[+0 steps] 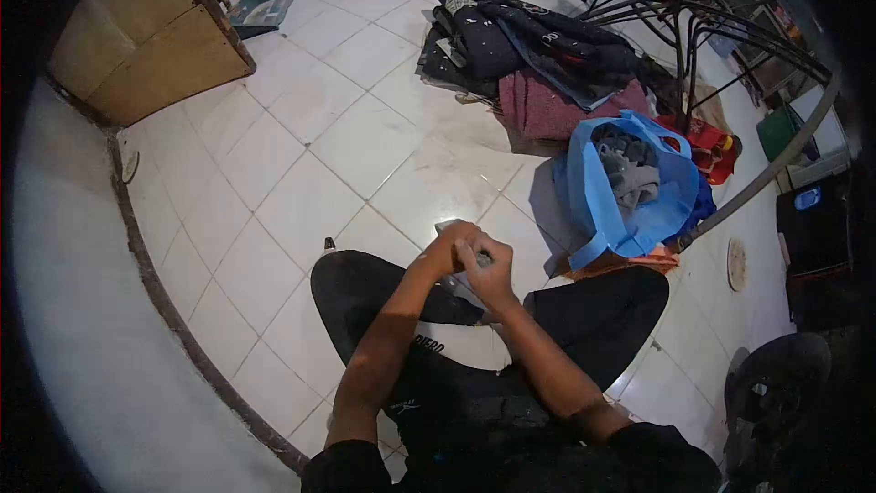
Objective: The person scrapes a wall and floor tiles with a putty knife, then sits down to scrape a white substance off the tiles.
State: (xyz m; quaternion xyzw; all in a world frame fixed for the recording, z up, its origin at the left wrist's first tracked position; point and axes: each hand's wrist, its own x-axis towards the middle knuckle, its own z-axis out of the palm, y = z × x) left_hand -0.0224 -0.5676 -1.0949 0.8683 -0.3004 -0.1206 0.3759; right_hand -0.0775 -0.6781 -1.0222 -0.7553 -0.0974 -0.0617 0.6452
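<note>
Close together in front of my lap, both hands are closed. My left hand [444, 254] is curled at the left, its fingers meeting those of my right hand [493, 276]. Between them shows a small grey thing [482, 258], mostly hidden by the fingers; its kind I cannot make out. To the right of my hands stands an open blue bag [584, 205] with grey cloths [627, 164] inside. My legs, in black trousers [598, 310], are folded on the floor around the hands.
Dark clothes [547, 41] are heaped over a maroon cloth [557, 110] on the tiled floor [328, 192]. Black metal chair frames [675, 9] stand at the upper right. A wooden panel [137, 46] and a green dustpan [262, 11] are at the upper left.
</note>
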